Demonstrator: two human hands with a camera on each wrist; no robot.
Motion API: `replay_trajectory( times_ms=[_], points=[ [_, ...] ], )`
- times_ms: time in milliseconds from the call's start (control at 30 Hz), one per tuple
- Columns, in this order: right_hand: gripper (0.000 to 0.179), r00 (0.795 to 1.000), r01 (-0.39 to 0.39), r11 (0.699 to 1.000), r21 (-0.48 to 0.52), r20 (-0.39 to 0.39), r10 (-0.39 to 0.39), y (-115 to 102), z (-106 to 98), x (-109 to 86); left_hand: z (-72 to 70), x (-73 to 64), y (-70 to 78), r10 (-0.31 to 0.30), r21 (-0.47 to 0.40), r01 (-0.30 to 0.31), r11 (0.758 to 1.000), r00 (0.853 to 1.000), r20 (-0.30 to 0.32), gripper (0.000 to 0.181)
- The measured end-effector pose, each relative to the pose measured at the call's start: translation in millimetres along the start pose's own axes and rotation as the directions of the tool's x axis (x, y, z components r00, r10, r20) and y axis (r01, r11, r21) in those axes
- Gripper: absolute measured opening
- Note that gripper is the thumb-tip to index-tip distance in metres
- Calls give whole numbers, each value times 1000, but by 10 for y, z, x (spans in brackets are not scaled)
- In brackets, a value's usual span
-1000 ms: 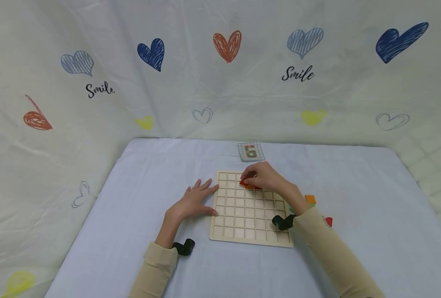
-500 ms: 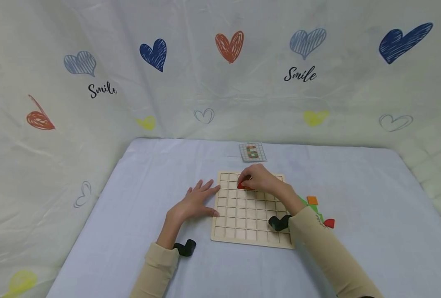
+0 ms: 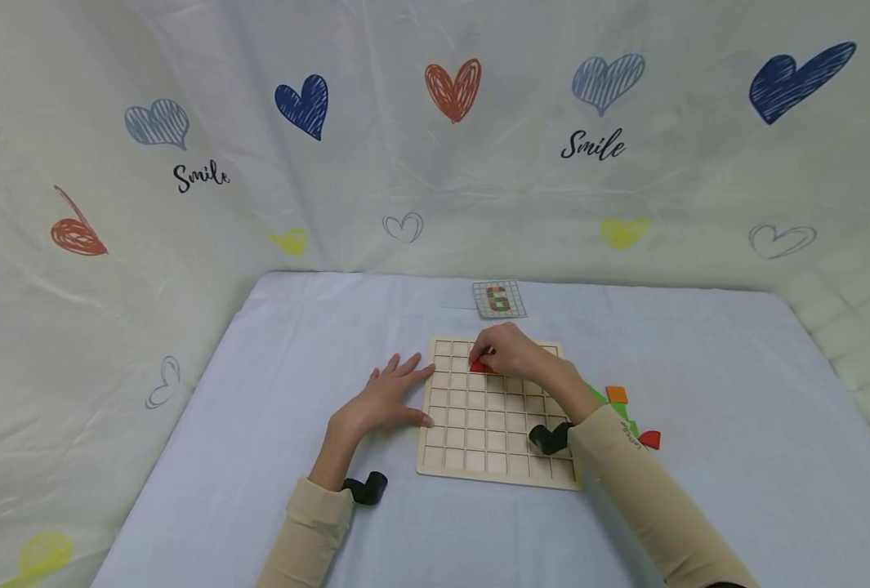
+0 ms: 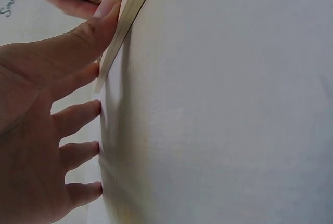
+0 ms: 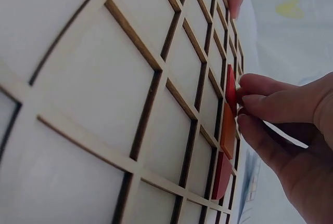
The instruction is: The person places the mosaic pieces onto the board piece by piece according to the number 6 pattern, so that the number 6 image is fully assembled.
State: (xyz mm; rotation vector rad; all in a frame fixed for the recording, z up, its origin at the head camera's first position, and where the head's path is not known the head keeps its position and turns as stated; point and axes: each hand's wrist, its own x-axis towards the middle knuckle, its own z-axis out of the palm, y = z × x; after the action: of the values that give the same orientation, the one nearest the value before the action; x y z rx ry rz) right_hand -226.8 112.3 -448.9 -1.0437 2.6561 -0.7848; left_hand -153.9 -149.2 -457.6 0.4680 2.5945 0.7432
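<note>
A wooden grid board lies on the table, divided into square cells. My right hand reaches over its far rows, thumb and fingertips pinching a red quarter-round piece at a cell. Beside that piece, the right wrist view shows an orange square and another red piece in a row on the grid. The hand partly covers this row in the head view. My left hand is spread at the board's left edge, its thumb and index finger touching the rim while the other fingertips rest on the cloth.
A pattern card with a coloured figure on a grid lies beyond the board. Right of the board are loose pieces: an orange square, some green pieces and a red rounded one, partly behind the right sleeve.
My right hand has moved slightly left and down, bringing the red piece lower against the grid. My left hand keeps its place at the board's edge.
</note>
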Motion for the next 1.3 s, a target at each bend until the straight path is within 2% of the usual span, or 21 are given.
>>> replay_trajectory(
  times_ms=[133,333,567,767,967,1133,1300],
  points=[
    [20,1000,6,1000,1,-12,-6,6,15,-9,2,0,-1,2,1,-2,1000,1000,3,89],
    [21,999,-42,999,10,-23,43,6,-9,-50,4,2,-1,-1,7,1,1000,1000,6,89],
    [18,997,-61,998,22,-54,62,17,-110,-160,16,15,-5,-16,13,15,1000,1000,13,89],
    [15,992,-107,994,17,-62,108,86,-175,-282,20,26,1,-22,13,22,1000,1000,17,89],
    [13,980,-185,981,52,-63,188,203,-248,-427,24,34,13,-33,20,33,999,999,19,89],
    [14,962,-261,963,61,-59,265,316,-298,-561,27,28,24,-38,25,37,999,999,22,90],
    [14,956,-282,958,46,-71,284,406,-345,-710,18,20,28,-33,25,33,999,999,19,89]
  ],
)
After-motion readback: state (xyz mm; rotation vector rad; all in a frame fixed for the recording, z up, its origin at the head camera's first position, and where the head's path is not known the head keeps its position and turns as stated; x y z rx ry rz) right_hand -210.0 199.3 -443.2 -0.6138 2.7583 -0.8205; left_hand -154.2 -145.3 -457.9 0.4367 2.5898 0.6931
